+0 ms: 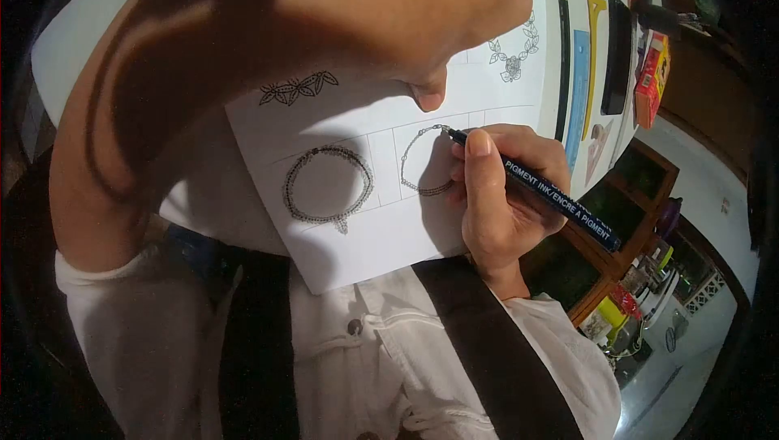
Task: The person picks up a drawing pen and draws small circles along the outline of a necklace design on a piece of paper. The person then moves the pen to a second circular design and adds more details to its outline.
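Note:
A white sheet of paper (324, 265) with ruled lines lies before me. My right hand (515, 188) is closed around a dark pigment ink pen (560, 200), whose tip touches the upper right of a drawn bracelet outline (403, 170). Left of it is a darker, finished-looking bracelet drawing (369, 170) with a small leaf pendant. My left hand (454, 26) rests on the upper part of the sheet, its thumb pressed to the paper and apart from the pen; its other fingers are mostly hidden. Beside it show a leafy drawing (299, 89) and a necklace drawing (511, 65).
Right of the paper lie a black stick-like tool (563, 66), a blue ruler (577, 91), a yellow ruler (593, 58), a black case (616, 54) and a clear set square (597, 148). A red and yellow box (652, 79) sits near the table edge.

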The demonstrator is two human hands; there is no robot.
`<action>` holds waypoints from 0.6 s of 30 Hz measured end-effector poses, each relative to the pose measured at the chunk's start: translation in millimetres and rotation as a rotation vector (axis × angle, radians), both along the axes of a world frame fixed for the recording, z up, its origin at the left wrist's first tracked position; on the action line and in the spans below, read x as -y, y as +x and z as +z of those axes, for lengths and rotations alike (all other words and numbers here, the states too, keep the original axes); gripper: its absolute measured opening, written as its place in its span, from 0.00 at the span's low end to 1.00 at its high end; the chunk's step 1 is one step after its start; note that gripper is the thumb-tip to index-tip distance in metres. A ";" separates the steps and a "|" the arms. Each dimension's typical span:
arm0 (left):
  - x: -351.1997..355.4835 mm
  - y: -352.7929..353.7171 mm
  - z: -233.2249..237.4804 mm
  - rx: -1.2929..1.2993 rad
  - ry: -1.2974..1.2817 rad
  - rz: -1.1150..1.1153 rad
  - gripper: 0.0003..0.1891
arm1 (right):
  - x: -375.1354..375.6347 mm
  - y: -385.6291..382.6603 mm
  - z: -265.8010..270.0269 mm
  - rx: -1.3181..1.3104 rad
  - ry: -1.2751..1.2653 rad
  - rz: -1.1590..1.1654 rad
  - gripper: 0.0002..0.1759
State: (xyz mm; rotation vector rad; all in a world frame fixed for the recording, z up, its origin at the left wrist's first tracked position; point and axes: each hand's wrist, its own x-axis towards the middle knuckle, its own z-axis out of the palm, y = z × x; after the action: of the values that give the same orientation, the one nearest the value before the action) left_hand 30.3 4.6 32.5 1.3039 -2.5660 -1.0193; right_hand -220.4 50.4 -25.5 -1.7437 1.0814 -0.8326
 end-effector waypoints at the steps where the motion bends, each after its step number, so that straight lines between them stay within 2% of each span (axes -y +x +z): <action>1: -0.9 6.0 -6.9 -0.104 -0.043 -0.005 0.18 | -0.2 0.4 0.0 -0.003 -0.002 -0.004 0.06; 2: -1.9 8.2 -9.8 -0.208 -0.085 -0.011 0.18 | -0.2 0.6 0.0 -0.006 -0.004 -0.009 0.06; 6: -0.4 3.8 -2.9 -0.207 -0.074 0.010 0.18 | -0.3 -0.1 -0.5 -0.011 -0.004 -0.009 0.06; 8: 8.0 -9.0 16.5 0.061 0.177 0.043 0.18 | -0.8 -0.4 -0.6 -0.021 -0.001 -0.021 0.06; 9: 5.2 -4.5 8.3 0.062 0.177 0.042 0.18 | -0.7 -0.6 -0.3 -0.021 -0.001 -0.022 0.06; 11: -3.1 8.4 -14.4 -0.202 -0.099 0.011 0.18 | -0.3 -0.8 0.9 -0.039 -0.011 -0.019 0.06; 15: 0.6 4.6 -3.3 -0.176 -0.055 -0.036 0.18 | 2.7 -2.0 -1.6 -0.018 -0.041 0.014 0.06; 17: -0.7 -5.2 1.5 0.031 -0.034 0.012 0.18 | 4.1 -3.0 -3.6 -0.052 -0.119 0.053 0.05; 18: -0.9 -4.9 0.8 0.031 -0.034 0.012 0.18 | 2.9 -2.4 -2.5 -0.053 -0.119 0.053 0.05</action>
State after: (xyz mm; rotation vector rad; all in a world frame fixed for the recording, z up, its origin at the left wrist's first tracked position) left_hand 25.4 5.5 33.3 1.3355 -2.5821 -0.9563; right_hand -222.8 47.5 -28.0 -1.8947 1.0332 -0.8366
